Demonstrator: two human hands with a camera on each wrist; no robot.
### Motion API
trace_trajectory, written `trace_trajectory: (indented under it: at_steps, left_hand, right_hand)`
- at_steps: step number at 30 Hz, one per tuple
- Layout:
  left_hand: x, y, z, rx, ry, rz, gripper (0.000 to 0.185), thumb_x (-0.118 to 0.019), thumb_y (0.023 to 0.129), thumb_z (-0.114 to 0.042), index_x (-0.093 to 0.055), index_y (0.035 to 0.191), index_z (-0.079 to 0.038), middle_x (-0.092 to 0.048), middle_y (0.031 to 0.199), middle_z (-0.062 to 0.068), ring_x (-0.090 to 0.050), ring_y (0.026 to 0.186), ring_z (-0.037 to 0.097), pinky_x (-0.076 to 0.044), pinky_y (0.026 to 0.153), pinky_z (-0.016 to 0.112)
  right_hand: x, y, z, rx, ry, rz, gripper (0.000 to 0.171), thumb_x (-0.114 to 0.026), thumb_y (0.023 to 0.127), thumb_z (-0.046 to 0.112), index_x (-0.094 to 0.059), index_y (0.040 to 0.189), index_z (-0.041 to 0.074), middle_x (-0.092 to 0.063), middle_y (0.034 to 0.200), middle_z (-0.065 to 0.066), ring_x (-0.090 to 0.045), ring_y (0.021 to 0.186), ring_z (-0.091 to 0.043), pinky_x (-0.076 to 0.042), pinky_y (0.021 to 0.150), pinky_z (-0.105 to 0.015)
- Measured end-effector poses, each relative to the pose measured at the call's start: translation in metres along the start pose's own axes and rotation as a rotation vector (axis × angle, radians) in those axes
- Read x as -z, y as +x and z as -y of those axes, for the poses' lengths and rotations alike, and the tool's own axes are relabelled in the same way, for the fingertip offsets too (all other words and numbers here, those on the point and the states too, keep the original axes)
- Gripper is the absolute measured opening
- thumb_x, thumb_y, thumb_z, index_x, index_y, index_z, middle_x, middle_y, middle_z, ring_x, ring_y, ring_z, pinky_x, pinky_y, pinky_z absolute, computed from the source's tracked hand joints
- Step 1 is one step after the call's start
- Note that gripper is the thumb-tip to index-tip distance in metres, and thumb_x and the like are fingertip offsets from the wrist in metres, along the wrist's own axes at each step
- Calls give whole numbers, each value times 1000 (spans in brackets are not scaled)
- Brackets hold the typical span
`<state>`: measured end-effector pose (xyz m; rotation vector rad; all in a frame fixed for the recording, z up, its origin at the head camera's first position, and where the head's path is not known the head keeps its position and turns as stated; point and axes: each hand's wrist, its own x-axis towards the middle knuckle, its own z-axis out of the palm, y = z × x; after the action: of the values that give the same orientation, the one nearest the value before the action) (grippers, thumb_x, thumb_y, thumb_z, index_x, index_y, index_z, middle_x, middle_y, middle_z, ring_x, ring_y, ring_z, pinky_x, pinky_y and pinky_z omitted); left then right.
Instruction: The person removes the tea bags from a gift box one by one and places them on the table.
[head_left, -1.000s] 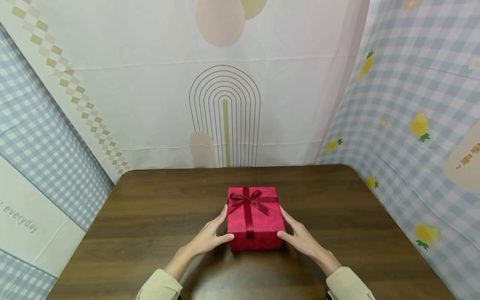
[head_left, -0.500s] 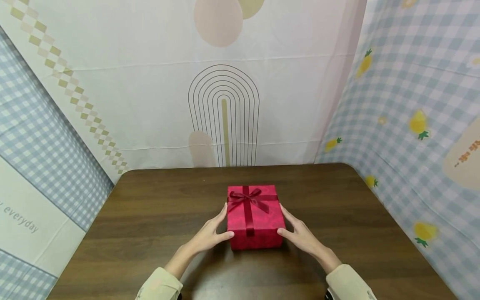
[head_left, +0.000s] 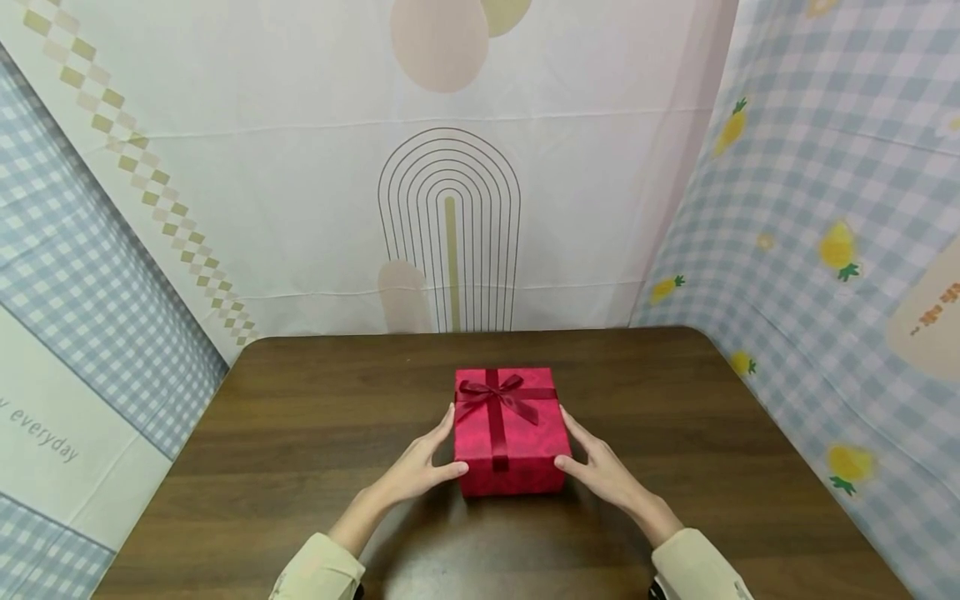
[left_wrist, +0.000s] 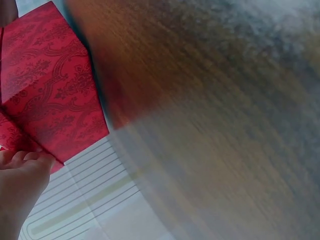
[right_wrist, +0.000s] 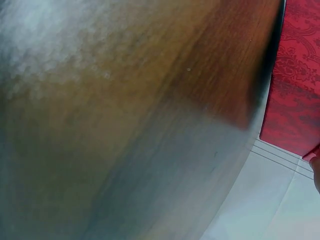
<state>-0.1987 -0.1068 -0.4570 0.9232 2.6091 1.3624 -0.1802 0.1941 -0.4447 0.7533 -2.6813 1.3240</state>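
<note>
A red patterned gift box with a dark red ribbon and bow sits in the middle of a dark wooden table. My left hand lies flat against the box's left side, fingers straight and thumb at the near left corner. My right hand mirrors it on the right side, thumb at the near right corner. In the left wrist view the box fills the upper left, with fingertips touching its edge. The right wrist view shows the box at the far right.
Printed cloth backdrops hang close behind the table and along both sides. The table's rounded far corners meet the cloth. Bare wood stretches to the left and right of the box. Cream sleeves show at the bottom edge.
</note>
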Motion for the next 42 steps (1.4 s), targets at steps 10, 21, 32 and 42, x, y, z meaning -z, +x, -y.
trace_trajectory:
  at_steps: [10, 21, 32, 42]
  left_hand:
    - [-2, -1, 2, 8, -13, -1, 83, -66, 84, -24, -15, 144, 3, -15, 149, 18, -22, 134, 30, -25, 105, 46]
    - [4, 4, -4, -17, 2, -24, 85, -67, 83, -24, -13, 144, 2, -15, 149, 18, -21, 134, 30, -23, 105, 48]
    - [21, -3, -8, -31, 12, -44, 85, -67, 83, -27, -14, 144, 2, -16, 149, 18, -23, 133, 31, -23, 104, 50]
    - [52, -31, 0, -14, 51, -78, 83, -68, 82, -20, -18, 145, -2, -20, 148, 18, -23, 133, 33, -23, 105, 26]
  right_hand:
    - [1, -1, 8, -20, 27, 4, 68, -61, 86, 8, -24, 141, -6, -29, 144, -23, -30, 129, -38, -32, 100, -46]
    - [1, 3, 1, 25, 22, -44, 69, -62, 84, 5, -24, 142, -5, -29, 144, -22, -29, 130, -31, -21, 98, -11]
    - [-5, 15, -8, 84, -8, -49, 75, -64, 85, 19, -21, 146, 9, -27, 147, -13, -28, 132, -26, -24, 104, -21]
    - [-26, 33, 24, 64, -4, 11, 79, -63, 85, 31, -19, 146, 6, -22, 149, -15, -24, 134, -29, -27, 102, -52]
